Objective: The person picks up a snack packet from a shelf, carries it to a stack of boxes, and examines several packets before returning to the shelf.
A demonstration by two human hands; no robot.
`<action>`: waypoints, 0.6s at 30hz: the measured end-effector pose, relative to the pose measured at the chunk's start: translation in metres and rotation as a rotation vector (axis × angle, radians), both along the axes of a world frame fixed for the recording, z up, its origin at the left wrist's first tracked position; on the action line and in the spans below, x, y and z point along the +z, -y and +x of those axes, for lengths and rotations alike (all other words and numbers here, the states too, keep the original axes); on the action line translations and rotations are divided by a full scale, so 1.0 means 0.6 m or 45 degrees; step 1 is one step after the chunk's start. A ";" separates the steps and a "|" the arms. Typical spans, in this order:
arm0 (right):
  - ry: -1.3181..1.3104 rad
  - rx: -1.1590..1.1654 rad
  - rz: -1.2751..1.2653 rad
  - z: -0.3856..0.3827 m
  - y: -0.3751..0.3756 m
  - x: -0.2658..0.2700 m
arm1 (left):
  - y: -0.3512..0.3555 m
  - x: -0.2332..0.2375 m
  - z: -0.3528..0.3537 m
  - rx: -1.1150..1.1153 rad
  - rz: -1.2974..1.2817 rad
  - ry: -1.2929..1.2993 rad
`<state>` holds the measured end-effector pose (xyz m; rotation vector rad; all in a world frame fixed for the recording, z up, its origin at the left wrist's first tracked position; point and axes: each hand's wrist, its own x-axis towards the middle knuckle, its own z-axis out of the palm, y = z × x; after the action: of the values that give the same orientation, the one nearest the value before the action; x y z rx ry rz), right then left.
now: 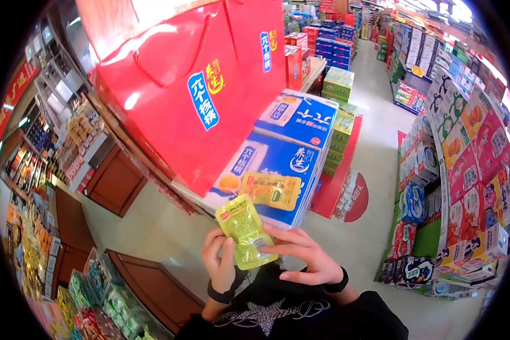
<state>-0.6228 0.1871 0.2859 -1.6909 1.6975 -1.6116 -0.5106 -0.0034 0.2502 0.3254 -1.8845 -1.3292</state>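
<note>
A small yellow-green snack packet (245, 231) is held upright in front of me, low in the head view. My left hand (219, 262) grips its lower left edge with curled fingers. My right hand (304, 256) touches the packet's lower right side, fingers extended toward it. Both wrists wear black bands above a black sleeve. A second, orange-yellow packet (270, 190) lies on a blue and white carton (292, 148) just behind the held packet.
A large red gift bag (192, 85) stands on stacked cartons above the blue one. Shelves of boxed drinks (470, 164) line the right, green cartons (339, 107) stand behind, and snack racks (45, 226) fill the left. A pale floor aisle (374, 124) runs ahead.
</note>
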 end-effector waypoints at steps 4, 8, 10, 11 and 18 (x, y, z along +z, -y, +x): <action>-0.009 0.023 0.058 0.017 0.000 -0.013 | -0.015 -0.032 0.020 -0.019 0.208 0.025; 0.101 0.110 0.135 0.027 0.004 -0.026 | -0.028 -0.034 0.048 0.042 0.288 0.079; 0.073 0.176 0.187 0.029 0.009 -0.032 | -0.032 -0.033 0.059 0.094 0.296 0.087; 0.103 0.185 0.174 0.030 0.013 -0.035 | -0.035 -0.032 0.065 0.101 0.278 0.088; 0.249 0.294 0.213 0.036 0.040 -0.046 | -0.037 -0.021 0.087 0.127 -0.004 0.161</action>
<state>-0.6013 0.1630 0.2582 -1.5306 1.4418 -1.4353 -0.4586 0.0186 0.2377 0.5059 -1.9476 -1.2639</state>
